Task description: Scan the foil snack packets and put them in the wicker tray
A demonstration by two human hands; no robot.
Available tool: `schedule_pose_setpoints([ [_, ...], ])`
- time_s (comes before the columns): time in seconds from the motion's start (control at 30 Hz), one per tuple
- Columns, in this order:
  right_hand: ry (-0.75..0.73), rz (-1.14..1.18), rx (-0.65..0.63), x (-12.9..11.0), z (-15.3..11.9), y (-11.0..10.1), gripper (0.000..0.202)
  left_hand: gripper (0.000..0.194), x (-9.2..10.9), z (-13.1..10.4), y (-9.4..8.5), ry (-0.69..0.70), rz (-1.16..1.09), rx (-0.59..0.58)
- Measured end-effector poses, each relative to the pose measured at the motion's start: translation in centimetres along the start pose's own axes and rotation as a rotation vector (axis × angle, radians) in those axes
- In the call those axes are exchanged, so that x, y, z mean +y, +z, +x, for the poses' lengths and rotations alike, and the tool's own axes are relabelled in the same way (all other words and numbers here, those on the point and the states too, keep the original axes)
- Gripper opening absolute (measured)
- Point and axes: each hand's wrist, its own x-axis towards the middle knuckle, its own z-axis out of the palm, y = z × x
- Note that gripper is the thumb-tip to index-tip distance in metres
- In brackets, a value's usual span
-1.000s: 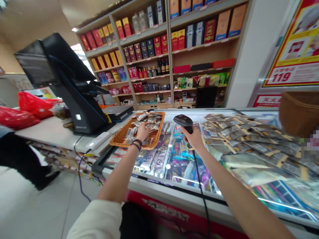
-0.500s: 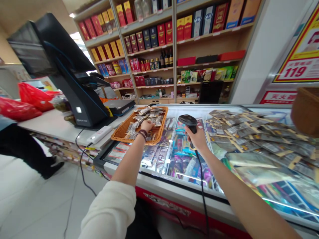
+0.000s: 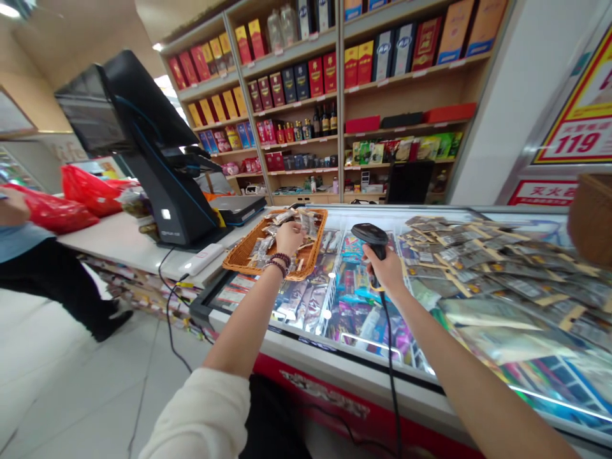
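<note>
My left hand (image 3: 289, 240), with beaded bracelets on the wrist, reaches into an orange wicker basket (image 3: 239, 259). Its fingers are pinched on a small clear packet (image 3: 308, 223) among several similar packets; the fingertips are partly hidden. A black handheld barcode scanner (image 3: 371, 236) is in my right hand (image 3: 388, 271), held by its handle above the glass-topped freezer. From the handle a black cable (image 3: 389, 357) hangs down over the freezer's front edge. The basket rests on the left end of the freezer top (image 3: 296, 338).
Many flat packets (image 3: 478, 255) lie spread over the freezer's right half. To the left, a checkout terminal (image 3: 157, 159) and red plastic bags (image 3: 90, 191) stand on a white counter (image 3: 100, 236). A person (image 3: 43, 268) is at far left. Shelves of boxes (image 3: 296, 83) line the back.
My left hand has shifted slightly right and toward the back of the basket, its fingers now on a packet there. The scanner stays in my right hand. The whole view has moved a little.
</note>
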Motion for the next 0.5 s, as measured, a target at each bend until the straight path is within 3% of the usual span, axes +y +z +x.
schedule_pose_setpoints([
  [0.1, -0.003, 0.001, -0.004, -0.1, -0.3, -0.4, 0.061, 0.016, 1.7, -0.7, 1.1, -0.017, -0.230, -0.078],
  [0.23, 0.006, 0.022, -0.008, -0.1, -0.5, -1.4, 0.063, 0.021, 2.9, -2.7, 5.6, -0.026, -0.567, -0.153],
  [0.4, 0.006, 0.027, 0.027, 0.0, -0.3, -2.7, 0.069, 0.039, 2.3, -5.3, 12.5, -0.097, -0.814, -0.184],
  [0.5, -0.013, -0.003, 0.033, -0.1, 0.1, -3.5, 0.068, 0.043, 1.2, -5.9, 15.0, -0.175, -0.873, -0.131],
])
